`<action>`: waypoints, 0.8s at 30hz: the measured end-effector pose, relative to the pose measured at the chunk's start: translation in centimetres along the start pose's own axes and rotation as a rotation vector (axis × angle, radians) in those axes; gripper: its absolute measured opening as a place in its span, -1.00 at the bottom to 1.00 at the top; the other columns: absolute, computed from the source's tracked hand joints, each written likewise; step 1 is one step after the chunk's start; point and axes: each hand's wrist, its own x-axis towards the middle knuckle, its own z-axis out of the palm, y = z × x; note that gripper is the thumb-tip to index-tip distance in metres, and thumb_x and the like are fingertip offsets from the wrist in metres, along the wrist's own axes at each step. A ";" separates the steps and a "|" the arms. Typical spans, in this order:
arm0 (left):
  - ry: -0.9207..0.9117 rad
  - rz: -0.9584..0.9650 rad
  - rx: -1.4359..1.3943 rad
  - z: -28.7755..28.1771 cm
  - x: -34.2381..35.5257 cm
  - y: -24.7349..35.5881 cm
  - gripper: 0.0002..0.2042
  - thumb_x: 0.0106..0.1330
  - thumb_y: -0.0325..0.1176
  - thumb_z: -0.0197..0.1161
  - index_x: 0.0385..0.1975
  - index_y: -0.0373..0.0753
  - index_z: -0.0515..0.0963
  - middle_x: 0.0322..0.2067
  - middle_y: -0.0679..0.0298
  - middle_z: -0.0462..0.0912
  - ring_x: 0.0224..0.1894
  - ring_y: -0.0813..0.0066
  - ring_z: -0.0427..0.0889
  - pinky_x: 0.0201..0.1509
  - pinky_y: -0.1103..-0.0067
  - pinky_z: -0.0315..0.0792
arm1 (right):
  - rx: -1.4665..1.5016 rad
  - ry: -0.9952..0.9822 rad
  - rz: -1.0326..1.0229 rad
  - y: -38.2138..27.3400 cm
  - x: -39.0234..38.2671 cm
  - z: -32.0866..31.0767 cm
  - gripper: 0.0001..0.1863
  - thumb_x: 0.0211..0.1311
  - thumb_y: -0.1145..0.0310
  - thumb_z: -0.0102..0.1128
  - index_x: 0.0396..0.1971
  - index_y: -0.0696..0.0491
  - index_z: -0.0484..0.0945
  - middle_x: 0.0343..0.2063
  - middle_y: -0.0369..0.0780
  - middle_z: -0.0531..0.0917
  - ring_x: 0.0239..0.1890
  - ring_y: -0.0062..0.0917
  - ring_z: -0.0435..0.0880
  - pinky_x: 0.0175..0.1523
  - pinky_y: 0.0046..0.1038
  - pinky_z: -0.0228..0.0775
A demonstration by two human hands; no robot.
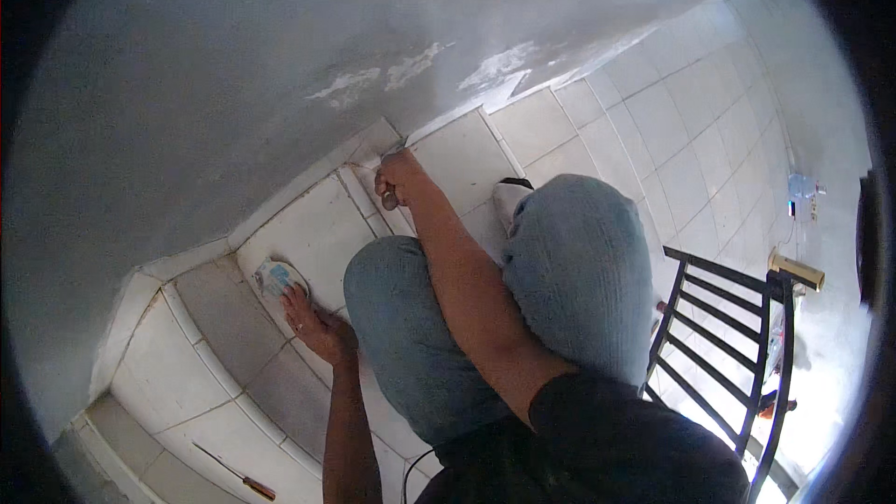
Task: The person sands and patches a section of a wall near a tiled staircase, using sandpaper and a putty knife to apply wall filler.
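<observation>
My right hand point(399, 179) is closed, its fingers curled, at the tiled step's edge where it meets the grey wall. Whatever it grips is mostly hidden; a small grey edge shows just beyond the knuckles. Lower on the left, my left hand point(315, 322) has its fingers stretched out. Its fingertips touch the near rim of a small round whitish dish point(276, 274) with a blue patch, on the tiled step point(308, 224). A screwdriver point(245, 480) with a long thin shaft lies on a lower step at the bottom left.
The grey wall point(233, 84) with peeling patches runs along the steps. My bent knees point(579, 252) in jeans stand between my arms. To the right is a dark slatted metal gate or rail point(719, 327). A clear bottle point(800, 189) and a yellowish box point(796, 271) are farther right.
</observation>
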 end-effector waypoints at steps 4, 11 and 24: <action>0.071 0.054 -0.001 0.2 -0.1 -0.2 -0.52 0.44 -0.42 -0.18 0.36 -0.28 0.28 0.38 0.02 0.28 0.46 0.00 0.15 0.51 0.16 -0.08 | 0.318 -0.044 0.047 1.4 1.6 -0.5 -0.82 0.23 0.53 -0.02 -0.58 0.14 0.42 -0.68 -0.08 0.48 -0.63 -0.32 0.52 -0.58 -0.21 0.31; 0.080 0.036 0.021 0.1 -0.5 -0.6 -0.55 0.46 -0.43 -0.16 0.33 -0.30 0.30 0.34 -0.01 0.34 0.39 -0.04 0.27 0.48 0.16 -0.02 | 0.553 0.088 -0.018 -0.5 -4.2 1.1 -0.85 0.31 0.43 -0.09 -0.42 0.15 0.43 -0.55 -0.08 0.53 -0.54 -0.30 0.56 -0.48 -0.17 0.43; 0.225 -0.098 -0.630 -24.0 4.8 0.2 -0.62 0.58 -0.26 -0.20 0.15 -0.35 0.46 0.11 -0.05 0.57 0.13 0.18 0.58 0.21 0.42 0.41 | 0.167 -0.082 -0.198 -0.5 -25.1 5.9 -0.81 0.47 0.20 -0.10 -0.29 -0.03 0.38 -0.48 -0.35 0.44 -0.60 -0.57 0.38 -0.47 -0.45 0.31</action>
